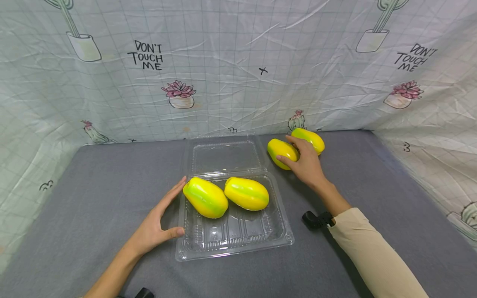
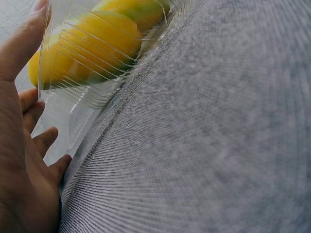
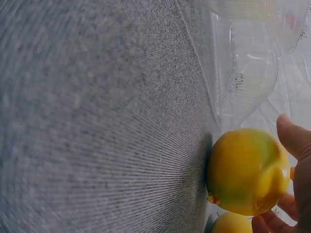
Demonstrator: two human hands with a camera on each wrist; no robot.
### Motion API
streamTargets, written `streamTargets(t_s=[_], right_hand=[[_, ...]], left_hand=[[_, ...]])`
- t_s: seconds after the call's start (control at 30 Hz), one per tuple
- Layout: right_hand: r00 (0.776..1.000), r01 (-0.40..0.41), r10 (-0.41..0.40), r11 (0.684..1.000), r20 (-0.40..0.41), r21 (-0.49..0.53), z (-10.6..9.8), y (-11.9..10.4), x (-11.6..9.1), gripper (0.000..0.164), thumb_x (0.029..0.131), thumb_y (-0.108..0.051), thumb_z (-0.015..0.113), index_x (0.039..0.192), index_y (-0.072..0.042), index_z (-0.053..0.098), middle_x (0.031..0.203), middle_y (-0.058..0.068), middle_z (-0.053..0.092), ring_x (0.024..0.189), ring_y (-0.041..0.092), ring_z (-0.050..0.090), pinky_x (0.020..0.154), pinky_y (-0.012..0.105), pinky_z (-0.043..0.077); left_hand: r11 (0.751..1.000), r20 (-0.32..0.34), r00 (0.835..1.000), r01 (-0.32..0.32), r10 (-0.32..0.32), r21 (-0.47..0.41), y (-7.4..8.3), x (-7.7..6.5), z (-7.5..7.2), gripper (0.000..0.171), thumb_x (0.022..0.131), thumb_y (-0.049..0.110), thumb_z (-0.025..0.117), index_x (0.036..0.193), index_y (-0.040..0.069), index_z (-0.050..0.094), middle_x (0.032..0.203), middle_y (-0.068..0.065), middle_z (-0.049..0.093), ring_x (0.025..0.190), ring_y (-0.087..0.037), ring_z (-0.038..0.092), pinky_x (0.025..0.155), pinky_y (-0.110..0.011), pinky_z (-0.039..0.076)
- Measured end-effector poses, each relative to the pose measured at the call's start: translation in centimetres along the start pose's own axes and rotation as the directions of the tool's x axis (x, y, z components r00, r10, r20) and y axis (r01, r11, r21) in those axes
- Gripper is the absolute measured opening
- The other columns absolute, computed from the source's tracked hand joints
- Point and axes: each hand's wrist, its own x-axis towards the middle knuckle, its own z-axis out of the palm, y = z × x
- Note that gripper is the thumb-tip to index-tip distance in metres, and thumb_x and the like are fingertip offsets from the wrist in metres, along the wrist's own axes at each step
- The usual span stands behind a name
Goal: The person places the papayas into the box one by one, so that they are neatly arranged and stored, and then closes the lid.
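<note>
Two yellow-green papayas (image 1: 205, 198) lie side by side in the base of a clear plastic clamshell container (image 1: 238, 244). My left hand (image 1: 156, 225) rests along the container's left side, fingers extended and thumb spread, fingertips right at the rim. In the left wrist view, the ribbed container wall (image 2: 92, 53) shows papayas behind it. Beyond the container at the right, my right hand (image 1: 305, 163) holds a third papaya (image 1: 281, 153), thumb on one side and fingers on the other. That papaya (image 3: 245, 170) sits low over the cloth. Another papaya (image 1: 309, 140) lies just behind the hand, partly hidden.
The container's lid (image 1: 225, 155) lies folded back flat toward the rear. Grey cloth (image 1: 112, 186) covers the table. A white printed curtain (image 1: 231, 54) rises at the back edge and along both sides. A black wrist device (image 1: 316, 220) sits by the right sleeve.
</note>
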Motion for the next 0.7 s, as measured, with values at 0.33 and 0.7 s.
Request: streamTargets(t_s=[0.33,0.7], right_hand=[[0.992,-0.049,0.05,0.999,0.114,-0.006,-0.6,0.1,0.0,0.074,0.084,-0.027,0.075,0.143,0.001,0.04,0.139,0.022,0.046,0.128,0.037,0.041,0.104,0.051,0.031],[0.969,-0.093,0.113,0.99,0.221,-0.102,-1.5,-0.4,-0.2,0.073,0.085,-0.03,0.072,0.144,-0.002,0.039,0.144,0.023,0.039,0.128,0.039,0.038,0.1,0.056,0.033]], left_hand=[[1.0,0.0,1.0,0.004,-0.004,-0.006,0.1,0.1,0.0,0.099,0.072,0.027,0.081,0.151,0.005,0.026,0.158,-0.011,0.019,0.144,-0.03,0.014,0.112,-0.022,0.013],[1.0,0.002,1.0,-0.001,0.001,-0.007,0.1,0.1,-0.1,0.098,0.072,0.026,0.081,0.151,0.005,0.026,0.158,-0.011,0.019,0.144,-0.03,0.014,0.112,-0.022,0.013]])
